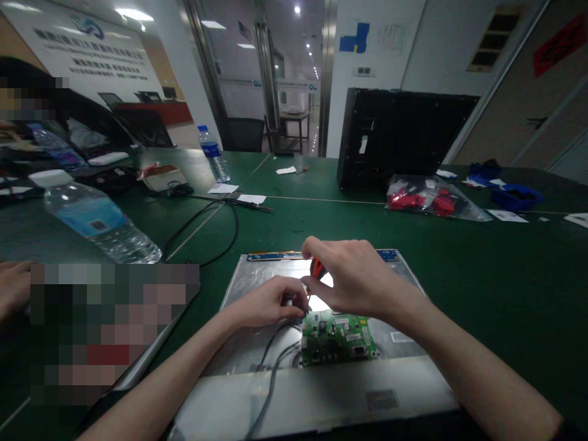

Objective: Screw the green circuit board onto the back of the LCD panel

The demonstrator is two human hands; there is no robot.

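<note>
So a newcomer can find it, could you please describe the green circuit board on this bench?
Find the grey metal panel lying flat on the green table, nearest the camera. The circuit board sits near its middle, by the right hand, which grips a red-handled screwdriver. It is the only green, component-studded piece on that metal.

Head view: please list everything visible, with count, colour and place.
table: one, green, under everything
metal panel: one, silver, flat at centre front
circuit board: one, green, on the panel
grey cables: two, running from the board toward the front edge
water bottles: two, clear with blue labels, one lying left, one upright behind
black case: one, upright at back
plastic bag: one, clear with red parts, right of centre
co-worker's hand: one, far left edge
screwdriver: one, red-black handle, in right hand
left hand: fingertips at the board's corner
right hand: closed on the screwdriver
</note>
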